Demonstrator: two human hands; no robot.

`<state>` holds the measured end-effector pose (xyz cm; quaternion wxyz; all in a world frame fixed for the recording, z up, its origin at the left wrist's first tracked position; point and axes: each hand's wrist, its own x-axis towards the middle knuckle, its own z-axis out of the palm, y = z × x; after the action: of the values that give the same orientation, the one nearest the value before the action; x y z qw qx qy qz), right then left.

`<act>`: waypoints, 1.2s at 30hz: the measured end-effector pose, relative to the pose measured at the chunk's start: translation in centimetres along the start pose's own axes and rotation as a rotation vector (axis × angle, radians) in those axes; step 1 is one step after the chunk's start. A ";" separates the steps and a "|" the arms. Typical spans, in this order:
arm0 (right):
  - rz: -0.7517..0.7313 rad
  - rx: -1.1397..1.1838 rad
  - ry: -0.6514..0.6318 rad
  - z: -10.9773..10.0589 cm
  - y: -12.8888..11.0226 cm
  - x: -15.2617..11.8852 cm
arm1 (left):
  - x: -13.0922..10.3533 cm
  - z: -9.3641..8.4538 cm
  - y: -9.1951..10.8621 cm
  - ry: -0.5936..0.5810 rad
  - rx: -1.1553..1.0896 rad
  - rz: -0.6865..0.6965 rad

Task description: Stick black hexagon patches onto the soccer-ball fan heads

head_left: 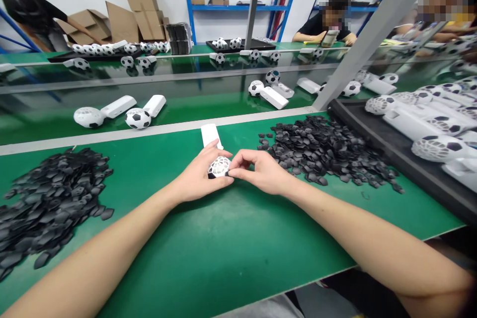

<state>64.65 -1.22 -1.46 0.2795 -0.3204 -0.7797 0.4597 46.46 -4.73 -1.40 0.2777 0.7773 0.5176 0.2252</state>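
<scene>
In the middle of the green table a white openwork soccer-ball shell sits between my hands, its white handle pointing away from me. My left hand is wrapped round the ball's left side, thumb along the near edge. My right hand pinches at the ball's right side, where a bit of black shows at the fingertips, probably a small black panel; the fingers hide most of it. Loose black panels lie in a heap to the right and another heap to the left.
A black tray at the right holds several ball-and-handle pieces. Beyond the table's pale edge rail, a green conveyor carries more of them. A slanted grey post rises at the right. Across the line, a person sits working.
</scene>
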 end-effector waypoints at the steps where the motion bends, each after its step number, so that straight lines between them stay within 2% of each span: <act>1: 0.004 0.013 -0.006 0.0 0.1 0.0 | 0.0 0.1 0.0 0.006 -0.005 0.002; 13: 0.077 0.150 -0.003 0.4 1.0 0.2 | 0.0 0.5 -0.2 0.032 -0.048 0.042; 17: 0.067 0.133 0.011 0.7 1.2 0.3 | 0.2 0.4 -0.1 0.037 -0.044 0.052; 20: 0.072 0.084 -0.004 -0.1 1.1 0.6 | 0.2 0.2 0.0 0.020 -0.033 0.042; 22: 0.082 -0.046 0.050 -1.4 1.1 0.9 | 0.1 0.1 -0.1 0.010 -0.027 0.029; 25: 0.084 -0.438 0.232 -3.7 1.6 1.0 | 0.0 0.2 -0.2 0.022 -0.006 0.038; 27: 0.092 -0.652 0.255 -4.8 2.0 1.0 | -0.1 0.3 -0.1 0.041 0.025 0.020; 29: 0.101 -0.761 0.203 -5.1 2.3 1.0 | -0.2 0.3 0.0 0.072 0.059 -0.031; 32: 0.067 -0.844 0.094 -4.5 2.2 1.0 | -0.3 -0.1 0.1 0.093 0.057 -0.077; 36: 0.022 -1.016 -0.033 -3.0 1.8 1.2 | -0.5 -1.2 -0.1 0.009 0.003 -0.037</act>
<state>66.52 1.93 -1.70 0.0711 -0.4168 -0.9057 0.0305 45.46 -4.90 -0.66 0.2785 0.7669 0.5335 0.2228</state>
